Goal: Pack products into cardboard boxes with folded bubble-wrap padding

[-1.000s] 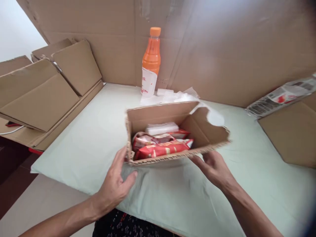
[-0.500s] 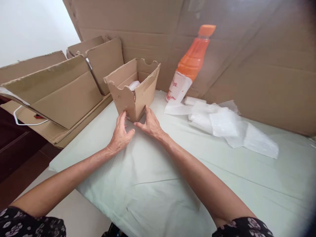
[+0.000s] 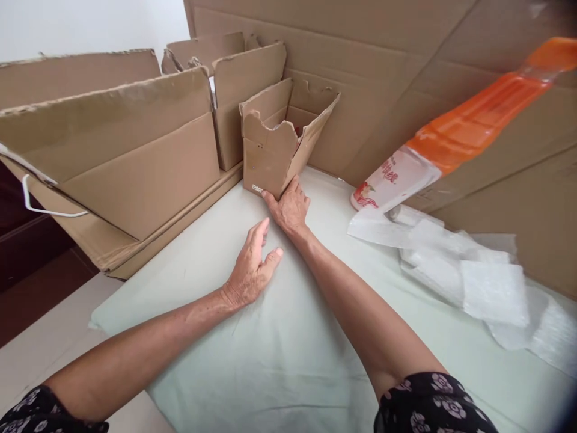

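Note:
A small open cardboard box [image 3: 270, 153] with a wavy cut front edge stands at the back, beside the larger cardboard boxes. Around its near bottom corner is my right hand [image 3: 291, 210], thumb on the front face and fingers at the right face. My left hand [image 3: 249, 264] is held over the cloth, apart from the box, with its thumb and fingers spread and nothing in it. Most of the small box's inside is hidden; a bit of red shows through the opening.
Larger cardboard boxes [image 3: 148, 162] stand at the left, a white handle [image 3: 54, 210] below them. An orange-topped bottle [image 3: 433, 150] leans at the right against the cardboard wall [image 3: 383, 78]. Crumpled clear bubble wrap [image 3: 491, 288] lies on the pale green cloth [image 3: 252, 361].
The small box has gone back and left, up against the larger boxes, with my right hand on it. My left hand has come away from it. The view has shifted too.

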Motion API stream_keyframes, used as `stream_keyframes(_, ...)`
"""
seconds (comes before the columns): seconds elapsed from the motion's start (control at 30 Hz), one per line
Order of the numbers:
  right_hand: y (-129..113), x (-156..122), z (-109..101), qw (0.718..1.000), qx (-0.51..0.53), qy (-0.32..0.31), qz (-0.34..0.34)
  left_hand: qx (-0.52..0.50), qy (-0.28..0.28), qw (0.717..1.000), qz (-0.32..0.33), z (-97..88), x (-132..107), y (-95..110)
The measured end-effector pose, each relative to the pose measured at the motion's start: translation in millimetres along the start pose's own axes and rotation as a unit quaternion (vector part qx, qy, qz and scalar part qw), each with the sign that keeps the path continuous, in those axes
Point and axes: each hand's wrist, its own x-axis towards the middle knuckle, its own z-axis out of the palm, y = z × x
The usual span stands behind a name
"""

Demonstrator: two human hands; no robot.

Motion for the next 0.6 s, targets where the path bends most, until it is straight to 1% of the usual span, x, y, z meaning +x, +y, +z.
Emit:
stream_keyframes(0.1,-6.3,3.6,1.7,0.999,-0.033,-0.014,-0.005,0.007,-0.001,1.0,0.002,-1.3,1.7,-0.8)
stream_keyframes(0.17,-7.5,-0.2,0.2,0.998,-0.048,-0.024,-0.011,0.011,0.0,1.0,0.015,-2.6,2.7,-3.0)
stream_keyframes(0.23,-6.7,-10.4,-3.8,0.997,-0.06,-0.031,-0.023,0.02,0.009,0.999,0.031,-6.1,2.6,-5.4)
stream_keyframes(0.3,-3.9,-27.3,-10.0,0.995,-0.073,-0.044,-0.054,0.043,0.028,0.998,0.041,-12.8,1.9,-7.7)
stream_keyframes(0.4,4.7,-63.1,-21.1,0.985,-0.101,-0.074,-0.12,0.112,0.073,0.99,0.045,-25.7,5.5,-12.0)
stream_keyframes(0.47,13.3,-92.9,-30.3,0.976,-0.119,-0.079,-0.163,0.172,0.086,0.979,0.073,-31.6,11.5,-14.4)
stream_keyframes(0.5,18.2,-109.7,-36.3,0.972,-0.125,-0.077,-0.182,0.191,0.08,0.974,0.087,-33.0,14.3,-14.7)
stream_keyframes(0.6,34.3,-167.9,-61.9,0.959,-0.139,-0.074,-0.235,0.236,0.036,0.968,0.08,-33.7,16.1,-12.6)
